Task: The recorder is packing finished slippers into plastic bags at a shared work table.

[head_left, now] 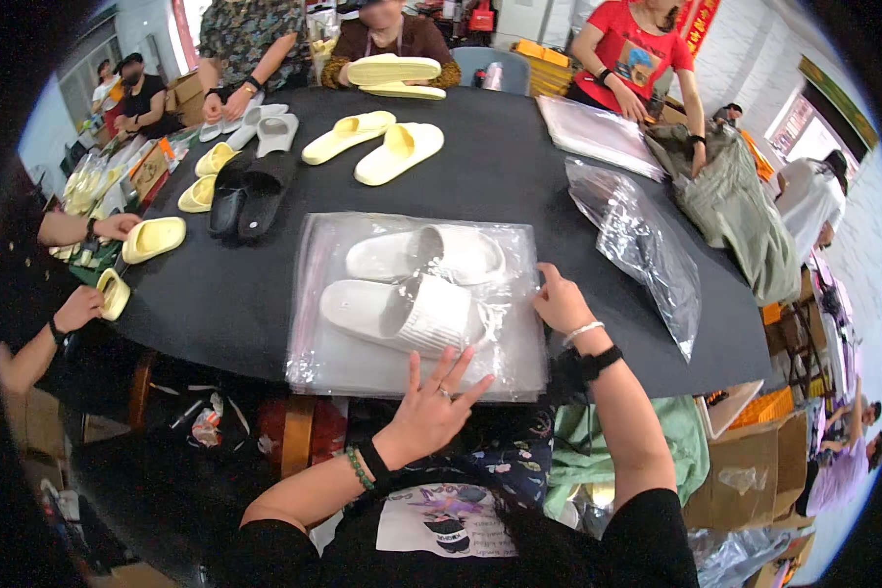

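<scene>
A pair of white slide slippers (365, 305) lies side by side in a clear plastic bag (316, 355), on what looks like a stack of similar bags at the table's near edge. My left hand (429, 416) rests with spread fingers on the bag's near edge, by the lower slipper. At the right edge of the bag, my right hand (565, 302) has its fingers bent in and pinches the plastic. Part of its grip is hidden behind the fingers.
On the black table (500, 157) are yellow slippers (399, 154), black slippers (260, 201) and grey slippers (277, 133). A loose clear bag (642, 250) and a pile of bags (598, 132) lie right. Co-workers surround the table; one holds yellow slippers (154, 238) at left.
</scene>
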`<state>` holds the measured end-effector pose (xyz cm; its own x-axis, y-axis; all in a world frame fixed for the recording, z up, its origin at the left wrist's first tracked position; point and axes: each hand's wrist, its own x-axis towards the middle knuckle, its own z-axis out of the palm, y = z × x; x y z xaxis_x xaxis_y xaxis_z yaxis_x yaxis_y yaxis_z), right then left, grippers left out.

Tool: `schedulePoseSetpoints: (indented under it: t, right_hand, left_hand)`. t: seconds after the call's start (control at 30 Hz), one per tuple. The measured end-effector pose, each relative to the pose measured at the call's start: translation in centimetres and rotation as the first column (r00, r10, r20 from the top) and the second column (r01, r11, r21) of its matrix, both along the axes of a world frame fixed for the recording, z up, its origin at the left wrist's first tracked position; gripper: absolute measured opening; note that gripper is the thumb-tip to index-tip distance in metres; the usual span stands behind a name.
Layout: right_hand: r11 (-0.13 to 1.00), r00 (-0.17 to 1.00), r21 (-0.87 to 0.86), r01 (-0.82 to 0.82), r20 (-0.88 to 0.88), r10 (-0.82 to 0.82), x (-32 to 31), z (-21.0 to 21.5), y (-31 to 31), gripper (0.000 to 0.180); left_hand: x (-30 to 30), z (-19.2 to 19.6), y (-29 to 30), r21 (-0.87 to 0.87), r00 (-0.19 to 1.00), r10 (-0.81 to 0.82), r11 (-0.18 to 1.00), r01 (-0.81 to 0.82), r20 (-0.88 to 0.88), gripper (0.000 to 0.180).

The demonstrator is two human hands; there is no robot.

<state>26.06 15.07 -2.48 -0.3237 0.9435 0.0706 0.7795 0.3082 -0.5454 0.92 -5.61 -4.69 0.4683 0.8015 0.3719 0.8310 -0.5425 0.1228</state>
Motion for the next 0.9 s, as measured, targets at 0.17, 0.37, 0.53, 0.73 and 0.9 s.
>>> schedulePoseSetpoints:
  t: [0.17, 0.37, 0.53, 0.73, 0.9]
  right_hand:
    - [0.942, 0.967, 0.227, -0.247, 0.124, 0.223, 0.7, 2.9, -1.9, 0.099]
    - [0.902, 0.823, -0.285, -0.325, 0.385, 0.418, -1.4, 4.0, -2.4, 0.154]
    - [0.898, 0.743, -0.328, -0.292, 0.513, 0.429, -2.2, 2.9, -3.0, 0.156]
    - [0.898, 0.753, -0.331, -0.289, 0.500, 0.427, -1.9, 3.4, -3.0, 0.155]
    - [0.882, 0.747, -0.373, -0.288, 0.489, 0.451, -2.0, 3.8, -2.8, 0.155]
  left_hand:
    - [-4.4, 6.4, 0.9, 0.201, 0.951, 0.032, 0.975, -0.098, 0.308, 0.060]
    - [-17.6, 9.4, 7.6, -0.015, 0.598, 0.385, 0.848, -0.529, 0.703, 0.043]
    - [-24.6, 6.6, 11.5, -0.686, 0.451, 0.684, 0.702, -0.191, 0.574, 0.032]
    - [-21.7, 11.0, 11.4, -0.699, 0.348, 0.619, 0.514, 0.497, 0.704, 0.032]
    - [-21.2, 11.0, 15.0, -0.628, 0.395, 0.501, 0.487, 0.607, 0.770, 0.036]
